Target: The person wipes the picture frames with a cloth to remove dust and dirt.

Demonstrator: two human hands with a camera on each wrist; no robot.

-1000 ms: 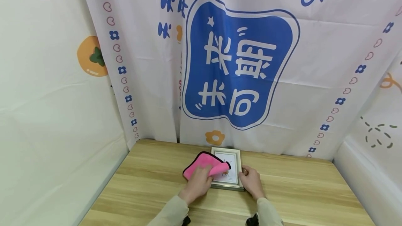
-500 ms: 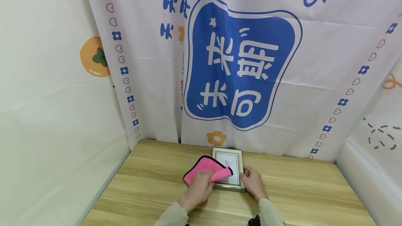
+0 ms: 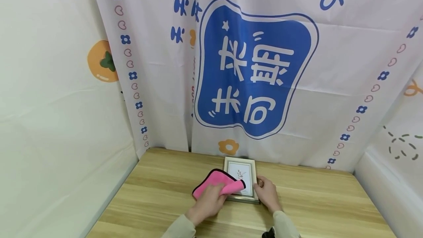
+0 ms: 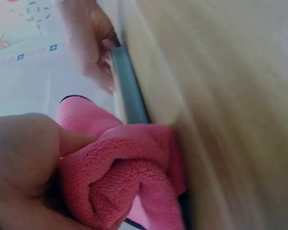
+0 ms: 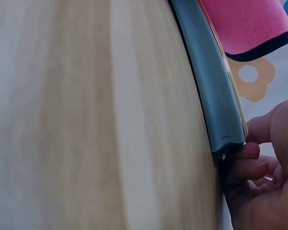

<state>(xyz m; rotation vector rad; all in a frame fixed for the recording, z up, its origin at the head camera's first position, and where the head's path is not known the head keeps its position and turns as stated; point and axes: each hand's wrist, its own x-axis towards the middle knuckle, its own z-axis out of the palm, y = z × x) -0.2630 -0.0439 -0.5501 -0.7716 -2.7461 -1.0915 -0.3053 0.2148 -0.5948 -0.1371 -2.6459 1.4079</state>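
My left hand (image 3: 209, 201) grips a pink cloth (image 3: 211, 183) with black edging, its front part rolled over. The cloth lies across the left and lower part of a pale gold picture frame (image 3: 253, 173) lying on the table. A print of a small sprig (image 3: 240, 174) shows above the cloth. At the frame's lower right side, my right hand (image 3: 267, 194) pinches the edge. In the right wrist view, the thumb of that hand (image 5: 278, 182) lies over the front edge and the fingers curl at the frame's corner. Fluffy folds of the cloth (image 4: 134, 139) fill the left wrist view.
The wood-grain table (image 3: 317, 201) meets a white printed curtain (image 3: 165, 120) just behind the picture frame. White cloth walls (image 3: 66, 139) stand at left and right. Black wrist straps (image 3: 268, 233) show near the sleeves.
The left hand and cloth have slid a little down the picture frame toward me, uncovering more of the print. The right hand keeps its hold at the edge. The head view has shifted slightly.
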